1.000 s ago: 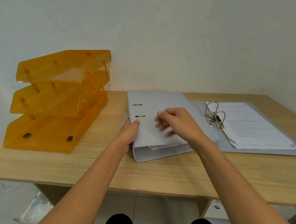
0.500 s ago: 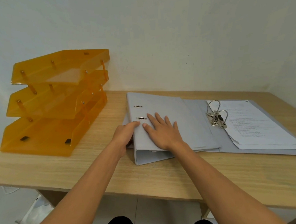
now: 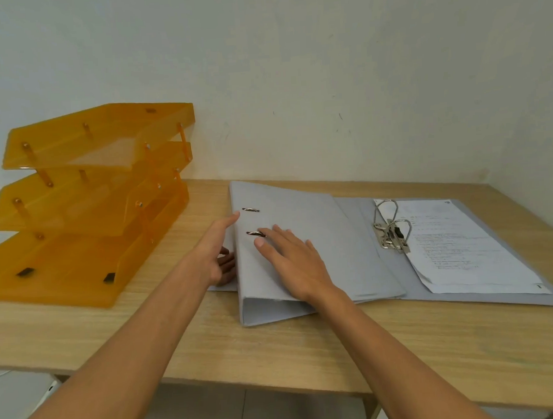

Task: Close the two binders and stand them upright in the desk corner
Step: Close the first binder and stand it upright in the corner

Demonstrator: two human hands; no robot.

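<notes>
A closed grey binder [image 3: 305,227] lies flat at the desk's middle, with two metal slots near its left edge. My right hand [image 3: 291,260] rests flat on its cover, fingers spread. My left hand [image 3: 217,248] holds the binder's left side: the fingers curl against it and the thumb stretches along the top edge. To the right a second grey binder [image 3: 402,276] lies open, its ring mechanism [image 3: 391,231] upright beside a stack of printed sheets [image 3: 458,243]. Its left cover is partly under the closed binder.
An orange three-tier letter tray [image 3: 83,201] stands at the desk's left back. The wooden desk [image 3: 277,348] meets a white wall behind, and a second wall closes the right corner [image 3: 499,176]. The desk's front edge is near me.
My right hand dropped from hovering over the cover to lying flat on it and slid left. My left thumb stretched forward along the binder's edge. The cover now lies down.
</notes>
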